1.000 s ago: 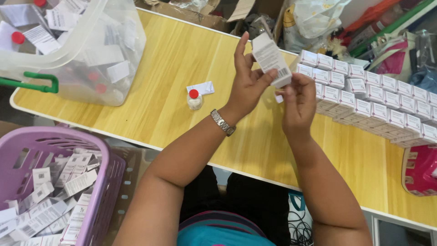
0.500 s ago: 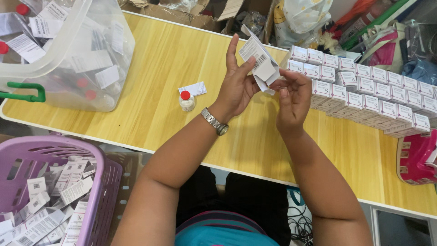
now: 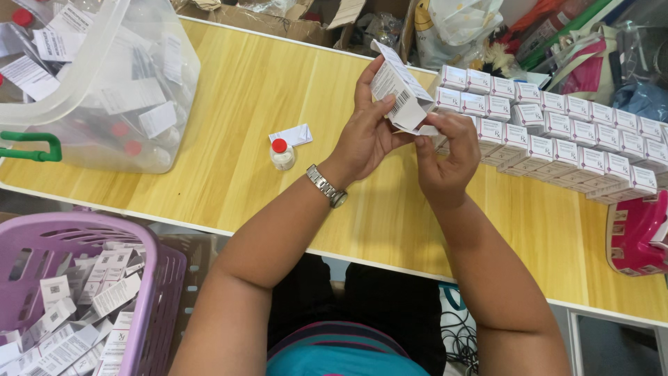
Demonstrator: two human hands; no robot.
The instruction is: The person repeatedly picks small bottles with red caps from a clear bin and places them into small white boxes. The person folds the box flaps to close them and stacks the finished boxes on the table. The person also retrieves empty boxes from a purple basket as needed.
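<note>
Presently held: one small white carton (image 3: 400, 97), tilted above the yellow table (image 3: 229, 139). My left hand (image 3: 365, 136) clasps its side, fingers wrapped around; my right hand (image 3: 445, 157) pinches its open lower flap. Nearby: rows of finished cartons (image 3: 570, 143), a red-capped vial (image 3: 282, 154), a folded leaflet (image 3: 292, 135).

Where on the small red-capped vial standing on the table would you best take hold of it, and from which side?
Grip the small vial around its body just under the red cap, coming straight down from above. It stands upright, apart from the folded leaflet beside it, so probably fingers fit on either side. Its cap looks too small to grip surely.
</note>
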